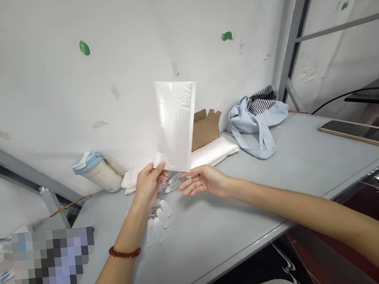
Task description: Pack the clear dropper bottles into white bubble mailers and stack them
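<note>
A white bubble mailer (176, 125) stands upright above the table. My left hand (149, 181) pinches it at the lower left corner, where a crumpled whitish bit sits by the thumb. Just under the lower right corner is my right hand (206, 180), its fingers stretched out and apart. The thumb tip is close to the mailer's edge; whether it touches, I cannot tell. Several white tags (162, 213) with loops lie on the table below my hands, partly hidden by the left one. Behind the mailer, a stack of white mailers (215, 152) lies flat before a brown cardboard box (206, 129).
A cream cup with a blue lid (95, 172) leans at the left, beside folded white tissues (129, 180). A light blue cloth bag (254, 121) lies against the wall. The grey table (250, 229) has a phone-like dark slab (364, 133) near its right end.
</note>
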Demonstrator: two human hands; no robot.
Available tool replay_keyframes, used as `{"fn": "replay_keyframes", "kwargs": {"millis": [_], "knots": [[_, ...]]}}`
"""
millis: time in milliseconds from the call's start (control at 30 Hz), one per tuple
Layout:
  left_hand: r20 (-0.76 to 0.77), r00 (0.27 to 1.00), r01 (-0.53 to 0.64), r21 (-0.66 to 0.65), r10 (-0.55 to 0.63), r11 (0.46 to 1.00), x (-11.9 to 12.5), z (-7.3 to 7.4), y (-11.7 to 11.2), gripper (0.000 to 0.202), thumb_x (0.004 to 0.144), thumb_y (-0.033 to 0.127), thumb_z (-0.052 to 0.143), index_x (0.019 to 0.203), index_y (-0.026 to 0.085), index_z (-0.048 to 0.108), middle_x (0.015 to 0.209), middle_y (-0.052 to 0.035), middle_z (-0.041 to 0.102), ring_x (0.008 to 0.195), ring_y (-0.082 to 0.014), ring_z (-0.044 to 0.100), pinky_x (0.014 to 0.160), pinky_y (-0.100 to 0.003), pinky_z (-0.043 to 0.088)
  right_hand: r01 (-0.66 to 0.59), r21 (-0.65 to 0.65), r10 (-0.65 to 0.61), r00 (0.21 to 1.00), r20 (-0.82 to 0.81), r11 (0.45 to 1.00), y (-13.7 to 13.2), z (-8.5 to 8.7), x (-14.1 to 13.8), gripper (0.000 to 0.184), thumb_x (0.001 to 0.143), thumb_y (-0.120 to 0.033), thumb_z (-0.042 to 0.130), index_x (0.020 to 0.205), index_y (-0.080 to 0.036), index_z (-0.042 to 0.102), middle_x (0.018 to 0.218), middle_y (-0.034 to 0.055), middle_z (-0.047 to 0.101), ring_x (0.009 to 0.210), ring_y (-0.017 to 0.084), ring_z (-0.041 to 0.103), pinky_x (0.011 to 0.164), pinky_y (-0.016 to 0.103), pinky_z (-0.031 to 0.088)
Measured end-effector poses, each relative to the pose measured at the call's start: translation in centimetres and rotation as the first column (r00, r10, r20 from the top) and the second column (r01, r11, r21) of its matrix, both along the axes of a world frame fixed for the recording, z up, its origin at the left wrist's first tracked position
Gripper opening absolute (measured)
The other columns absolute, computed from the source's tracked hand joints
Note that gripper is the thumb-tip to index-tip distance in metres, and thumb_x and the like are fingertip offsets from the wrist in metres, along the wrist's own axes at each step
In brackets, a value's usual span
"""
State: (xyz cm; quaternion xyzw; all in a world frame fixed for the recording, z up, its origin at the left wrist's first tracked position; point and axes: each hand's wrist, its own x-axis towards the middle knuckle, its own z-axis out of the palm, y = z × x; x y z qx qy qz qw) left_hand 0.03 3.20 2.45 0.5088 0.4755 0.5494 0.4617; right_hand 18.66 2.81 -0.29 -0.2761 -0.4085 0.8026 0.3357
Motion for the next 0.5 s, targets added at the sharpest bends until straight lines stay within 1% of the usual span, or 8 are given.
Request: {"fn": "replay_keyframes", "kwargs": {"millis": [67, 133, 200, 267, 300, 333, 400, 500], "knots": [[-0.070, 0.996, 0.055, -0.019, -0.057, 0.998, 0.3, 0.5, 1.3, 0.034, 0.064, 0.042, 0.076, 0.069, 0.014, 0.057, 0.056, 0.0027, 0.052, 0.049, -0.0074, 0.045, 0.043, -0.019, 0.033, 0.062, 0.073, -0.063, 0.998, 0.000, 0.995, -0.5, -0.3, -0.3, 0.030, 0.075, -0.007, 0.043, 0.102, -0.007, 0.056, 0.084, 0.0145, 0.072, 0.066, 0.019, 0.070, 0.059, 0.026, 0.053], [-0.148, 0.975, 0.157, -0.065, -0.165, 0.986, 0.5, 0.8, 2.6, 0.034, 0.065, 0.043, 0.074, 0.066, 0.014, 0.056, 0.053, 0.0029, 0.051, 0.046, -0.0067, 0.043, 0.044, -0.020, 0.033, 0.095, 0.109, -0.097, 0.995, 0.010, 0.990, -0.8, -0.4, -0.6, 0.022, 0.077, -0.008, 0.047, 0.096, -0.009, 0.056, 0.083, 0.0128, 0.072, 0.064, 0.019, 0.070, 0.056, 0.025, 0.052], [-0.204, 0.937, 0.263, -0.122, -0.283, 0.957, 0.7, 0.9, 3.8, 0.033, 0.066, 0.042, 0.074, 0.064, 0.014, 0.057, 0.052, 0.0032, 0.050, 0.045, -0.0064, 0.042, 0.046, -0.021, 0.033, 0.108, 0.098, -0.111, 0.993, 0.027, 0.989, -1.1, -0.4, -0.8, 0.013, 0.083, -0.017, 0.050, 0.091, -0.010, 0.057, 0.081, 0.0114, 0.071, 0.062, 0.019, 0.069, 0.053, 0.024, 0.051], [-0.233, 0.902, 0.326, -0.184, -0.364, 0.927, 0.7, 0.7, 4.8, 0.030, 0.065, 0.039, 0.075, 0.063, 0.014, 0.057, 0.053, 0.0033, 0.050, 0.046, -0.0063, 0.044, 0.047, -0.020, 0.034, 0.127, 0.069, -0.130, 0.990, 0.049, 0.990, -1.1, -0.4, -1.0, 0.019, 0.089, -0.028, 0.047, 0.090, -0.011, 0.056, 0.077, 0.0108, 0.071, 0.058, 0.018, 0.068, 0.051, 0.024, 0.051], [-0.239, 0.892, 0.338, -0.215, -0.385, 0.916, 0.8, 0.5, 5.2, 0.029, 0.064, 0.037, 0.076, 0.063, 0.014, 0.058, 0.053, 0.0033, 0.051, 0.047, -0.0063, 0.044, 0.048, -0.020, 0.035, 0.140, 0.048, -0.143, 0.988, 0.063, 0.989, -1.0, -0.4, -1.0, 0.023, 0.092, -0.031, 0.044, 0.089, -0.011, 0.056, 0.074, 0.0107, 0.070, 0.057, 0.018, 0.068, 0.051, 0.024, 0.050], [-0.238, 0.890, 0.334, -0.242, -0.389, 0.911, 0.8, 0.2, 5.7, 0.029, 0.063, 0.036, 0.077, 0.063, 0.014, 0.058, 0.053, 0.0031, 0.051, 0.047, -0.0063, 0.045, 0.049, -0.020, 0.036, 0.152, 0.025, -0.154, 0.985, 0.076, 0.988, -0.9, -0.5, -1.0, 0.027, 0.094, -0.032, 0.039, 0.089, -0.011, 0.056, 0.072, 0.0106, 0.070, 0.055, 0.017, 0.067, 0.050, 0.024, 0.050], [-0.228, 0.906, 0.293, -0.270, -0.357, 0.917, 1.0, -0.4, 6.4, 0.028, 0.061, 0.034, 0.077, 0.063, 0.013, 0.059, 0.054, 0.0025, 0.052, 0.048, -0.0063, 0.045, 0.050, -0.020, 0.037, 0.161, -0.012, -0.159, 0.983, 0.091, 0.987, -0.5, -0.6, -0.9, 0.032, 0.097, -0.032, 0.033, 0.088, -0.010, 0.056, 0.069, 0.0100, 0.069, 0.053, 0.016, 0.066, 0.050, 0.024, 0.050], [-0.226, 0.933, 0.218, -0.265, -0.280, 0.939, 1.4, -1.0, 7.2, 0.028, 0.061, 0.034, 0.077, 0.064, 0.011, 0.060, 0.054, 0.0009, 0.054, 0.048, -0.0068, 0.047, 0.050, -0.021, 0.039, 0.179, -0.012, -0.177, 0.978, 0.112, 0.984, 0.1, -0.8, -0.8, 0.036, 0.097, -0.030, 0.031, 0.082, -0.011, 0.057, 0.062, 0.0076, 0.067, 0.050, 0.014, 0.064, 0.048, 0.023, 0.048]]}}
